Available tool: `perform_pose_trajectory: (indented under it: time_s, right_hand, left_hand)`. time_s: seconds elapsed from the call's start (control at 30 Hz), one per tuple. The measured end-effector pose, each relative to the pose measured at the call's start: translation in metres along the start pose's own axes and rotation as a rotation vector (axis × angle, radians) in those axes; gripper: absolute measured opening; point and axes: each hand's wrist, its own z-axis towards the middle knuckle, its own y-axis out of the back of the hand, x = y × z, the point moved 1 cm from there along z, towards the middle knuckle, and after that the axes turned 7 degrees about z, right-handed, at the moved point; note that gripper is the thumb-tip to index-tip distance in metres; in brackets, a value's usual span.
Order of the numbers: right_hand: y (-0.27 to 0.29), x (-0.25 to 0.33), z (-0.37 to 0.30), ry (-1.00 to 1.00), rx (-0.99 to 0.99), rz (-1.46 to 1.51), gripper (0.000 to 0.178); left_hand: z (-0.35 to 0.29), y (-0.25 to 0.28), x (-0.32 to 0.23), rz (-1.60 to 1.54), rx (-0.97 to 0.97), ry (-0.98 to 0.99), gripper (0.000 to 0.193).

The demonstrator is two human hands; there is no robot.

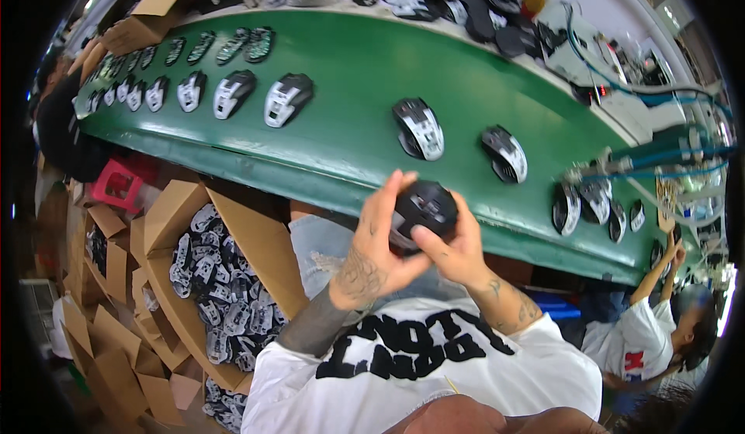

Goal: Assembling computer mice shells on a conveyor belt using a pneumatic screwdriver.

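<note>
Both of my hands grip a dark computer mouse [425, 209] above the near edge of the green table. My left hand [379, 236] wraps its left side, with fingers along the far end. My right hand [459, 249] closes on the right side, its thumb lying across the near part of the shell. The underside and much of the sides are hidden by my fingers. Just beyond lies a black and silver mouse [419, 129], and another mouse [504, 154] rests to its right.
Rows of mouse parts [289, 100] run along the green table [349, 69] to the left. An open carton [264, 240] full of silver-grey parts stands at lower left. Co-workers sit at both ends, one in a white shirt [632, 341]. Dark parts [477, 7] crowd the back ledge.
</note>
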Motion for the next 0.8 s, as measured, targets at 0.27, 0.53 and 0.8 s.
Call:
perform_pose_trajectory:
  time_s: [0.27, 0.53, 0.8]
  right_hand:
    - [0.051, -0.017, -0.096, -0.241, -0.466, 0.639, 0.051]
    - [0.103, -0.001, -0.135, -0.23, -1.311, 0.385, 0.027]
    - [0.104, -0.004, -0.131, -0.307, -1.458, 0.355, 0.03]
  left_hand:
    - [-0.033, -0.068, -0.015, -0.146, 0.39, -0.191, 0.099]
    - [-0.01, -0.172, -0.032, 0.064, 0.633, -0.452, 0.09]
    - [-0.005, -0.184, -0.025, 0.081, 0.615, -0.397, 0.103]
